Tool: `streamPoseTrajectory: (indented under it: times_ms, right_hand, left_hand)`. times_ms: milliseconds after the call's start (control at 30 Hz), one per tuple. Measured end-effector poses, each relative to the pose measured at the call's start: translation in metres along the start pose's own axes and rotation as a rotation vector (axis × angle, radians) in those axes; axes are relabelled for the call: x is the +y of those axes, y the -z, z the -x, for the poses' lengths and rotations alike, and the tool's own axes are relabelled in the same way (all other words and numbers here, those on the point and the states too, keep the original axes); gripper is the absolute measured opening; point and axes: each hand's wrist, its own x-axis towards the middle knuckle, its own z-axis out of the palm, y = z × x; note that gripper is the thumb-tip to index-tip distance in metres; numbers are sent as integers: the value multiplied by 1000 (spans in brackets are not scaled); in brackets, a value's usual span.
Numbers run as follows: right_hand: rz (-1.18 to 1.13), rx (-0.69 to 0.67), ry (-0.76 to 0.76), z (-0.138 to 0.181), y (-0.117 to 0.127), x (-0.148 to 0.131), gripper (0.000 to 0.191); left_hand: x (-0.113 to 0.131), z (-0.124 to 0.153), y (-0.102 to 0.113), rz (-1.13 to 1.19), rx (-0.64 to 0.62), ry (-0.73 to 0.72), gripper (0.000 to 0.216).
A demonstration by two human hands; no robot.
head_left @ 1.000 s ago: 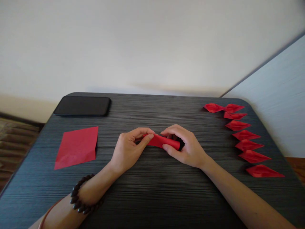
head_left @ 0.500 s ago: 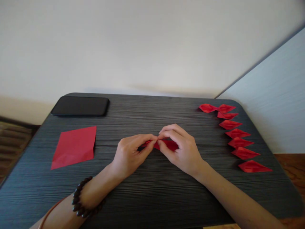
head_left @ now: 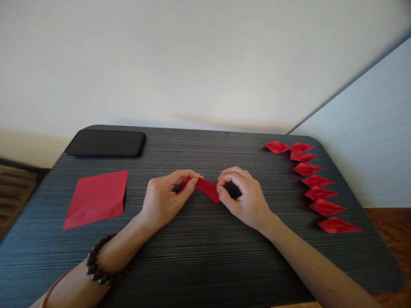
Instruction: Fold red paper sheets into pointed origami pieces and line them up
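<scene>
A folded piece of red paper (head_left: 208, 189) spans the gap between my hands, just above the middle of the table. My left hand (head_left: 168, 194) pinches its left part between thumb and fingers, covering some of that end. At the paper's right end, the thumb and fingertips of my right hand (head_left: 244, 192) are closed on the edge. The strip slants down from left to right. Left of my hands lies a flat square sheet of red paper (head_left: 98, 199).
Along the right side of the dark table (head_left: 205, 256) lie several folded red paper boats (head_left: 326, 207), the farthest ones touching. A black smartphone (head_left: 107, 143) rests at the back left. Behind the table rises a pale wall (head_left: 205, 64).
My left hand has shifted left, away from my right hand, carrying its end of the paper. More of the folded paper now shows between the hands.
</scene>
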Motion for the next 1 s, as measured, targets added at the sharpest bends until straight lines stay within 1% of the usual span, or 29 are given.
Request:
streamPoseTrajectory:
  times_ms: [100,233,400,500,533,600,633,733,833,900,1000]
  right_hand:
    - [35,-31,-20,-1,3,9,7]
    - [59,-75,-49,-3,6,16,7]
    - [-6,-76,-71,-2,7,15,6]
    - [-63,-86,-81,0,4,12,15]
    - [-73,-99,-79,1,2,11,15]
    - [-75,-116,-70,2,-1,9,6]
    - [-73,-116,-63,2,-2,9,4]
    - [-80,-115,-23,3,-4,8,7]
    - [-90,-131,38,3,-4,7,7]
    - [-85,-125,64,4,-4,6,7]
    - [-63,-103,99,4,-3,6,7]
  left_hand:
    - [-7,-5,5,13,13,93,17]
    - [-10,-7,5,77,-20,162,20]
    - [-10,-7,2,202,-68,256,22]
    - [-8,-5,-1,266,-111,290,22]
    - [-7,-4,-2,281,-125,288,22]
    - [-5,-3,-3,300,-141,266,19]
    - [-4,-2,-4,306,-140,247,18]
    - [0,-2,-2,320,-149,172,14]
    - [3,-3,-1,283,-197,103,15]
    - [4,-3,-1,235,-210,88,16]
    - [3,-3,-1,192,-197,110,15]
